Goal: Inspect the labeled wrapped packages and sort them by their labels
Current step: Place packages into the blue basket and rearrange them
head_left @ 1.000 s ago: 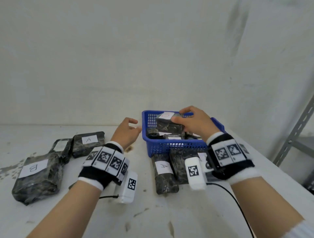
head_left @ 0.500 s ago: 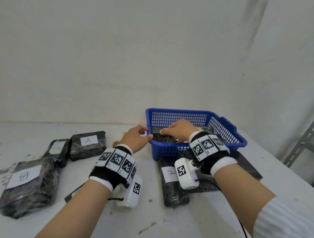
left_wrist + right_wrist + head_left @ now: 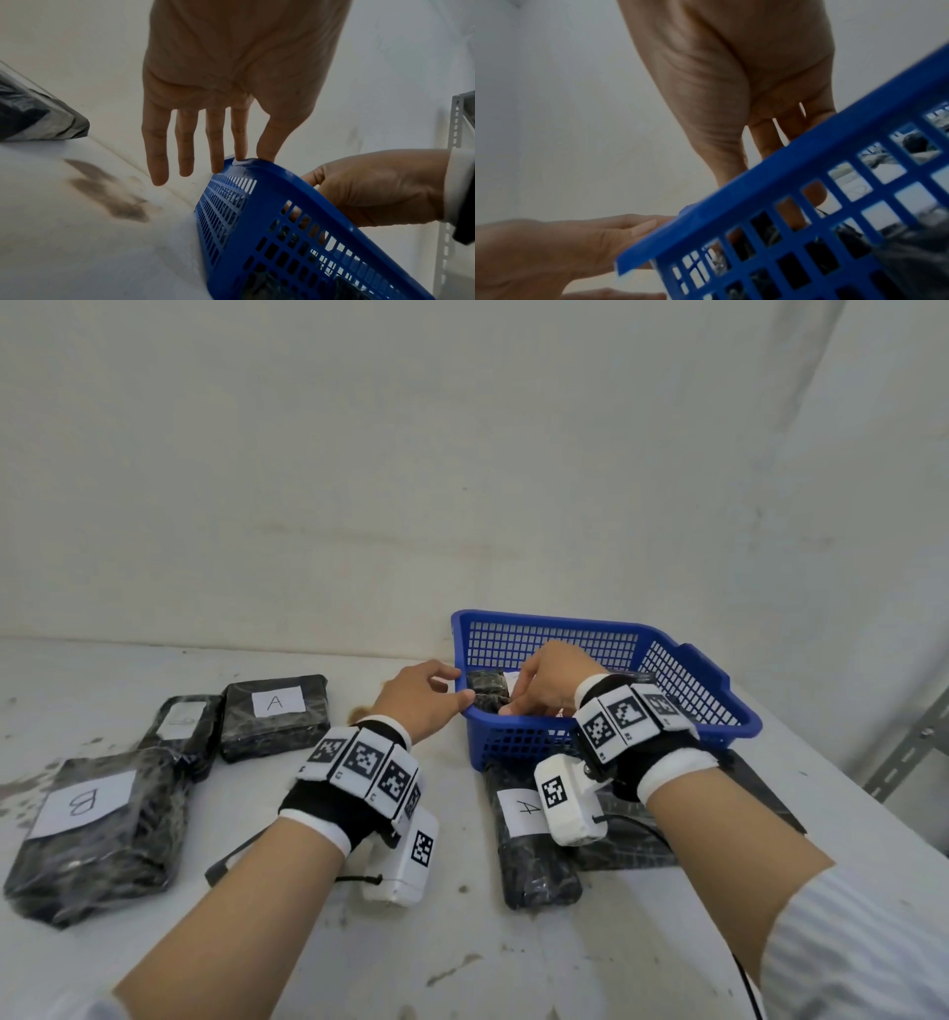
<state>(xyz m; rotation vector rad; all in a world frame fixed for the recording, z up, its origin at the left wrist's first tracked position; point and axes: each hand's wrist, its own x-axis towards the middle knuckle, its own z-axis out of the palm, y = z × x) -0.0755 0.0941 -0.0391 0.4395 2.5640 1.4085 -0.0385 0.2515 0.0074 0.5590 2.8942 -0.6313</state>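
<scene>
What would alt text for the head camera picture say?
A person's right hand reaches into a blue basket onto a black wrapped package while the left hand touches its rim. More labelled packages, marked A and B, lie on the white table.

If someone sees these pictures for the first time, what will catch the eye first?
The blue basket at the table's far right stands out, with the right hand reaching inside onto a black wrapped package and the left hand touching its rim. Next come the white labels: a large B package at near left and an A package behind it.
</scene>
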